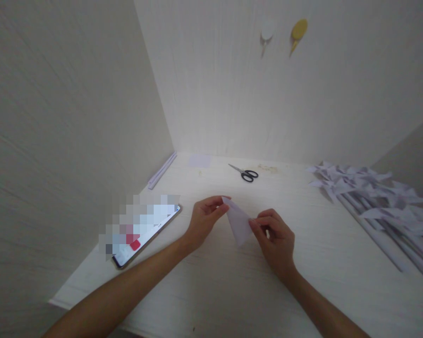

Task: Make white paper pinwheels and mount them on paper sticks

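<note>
Pale paper triangle (238, 226) positioned above white table (211, 300), left hand (205, 221) fingers pinching its upper corner, right hand (277, 239) fingers pinching its right-side corner, black-handled scissors (242, 172) lying farther back.

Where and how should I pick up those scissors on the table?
Probably by the black handle loops, reaching in from the near right with the right hand, once it lets go of the paper. The scissors lie flat, loops toward the near right, blades pointing far left, away from that approach.
</note>
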The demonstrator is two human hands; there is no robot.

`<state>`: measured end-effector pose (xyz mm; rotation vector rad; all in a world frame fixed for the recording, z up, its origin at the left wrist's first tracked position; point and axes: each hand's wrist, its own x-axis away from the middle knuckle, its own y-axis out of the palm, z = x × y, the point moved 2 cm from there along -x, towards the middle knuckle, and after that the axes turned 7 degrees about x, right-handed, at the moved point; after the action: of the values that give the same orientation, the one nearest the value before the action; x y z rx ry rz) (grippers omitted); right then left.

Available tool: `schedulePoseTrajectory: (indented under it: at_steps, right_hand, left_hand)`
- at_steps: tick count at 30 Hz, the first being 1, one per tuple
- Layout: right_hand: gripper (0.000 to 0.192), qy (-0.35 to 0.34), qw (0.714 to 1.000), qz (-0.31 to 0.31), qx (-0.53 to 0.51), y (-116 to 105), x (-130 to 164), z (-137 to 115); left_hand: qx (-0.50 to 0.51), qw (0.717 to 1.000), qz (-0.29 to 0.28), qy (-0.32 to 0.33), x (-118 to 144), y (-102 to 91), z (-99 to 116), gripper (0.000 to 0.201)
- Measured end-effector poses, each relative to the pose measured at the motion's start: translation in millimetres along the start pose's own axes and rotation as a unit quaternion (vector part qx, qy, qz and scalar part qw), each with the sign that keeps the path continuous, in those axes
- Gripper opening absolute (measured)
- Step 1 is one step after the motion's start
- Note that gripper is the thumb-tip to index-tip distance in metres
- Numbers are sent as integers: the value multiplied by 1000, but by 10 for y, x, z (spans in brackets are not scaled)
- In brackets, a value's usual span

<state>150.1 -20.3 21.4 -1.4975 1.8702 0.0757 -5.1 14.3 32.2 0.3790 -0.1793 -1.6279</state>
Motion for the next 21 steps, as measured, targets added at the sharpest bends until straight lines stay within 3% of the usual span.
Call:
schedulePoseTrajectory:
  at_steps: [14,21]
  right_hand:
    - [11,9,1000,-21,-21,17,10,-5]
    - [9,14,999,-21,-45,23,11,20]
  left_hand:
    - [-55,998,3,26,-4,-14,43,17]
    - [-34,999,6,22,-24,-57,-23,16]
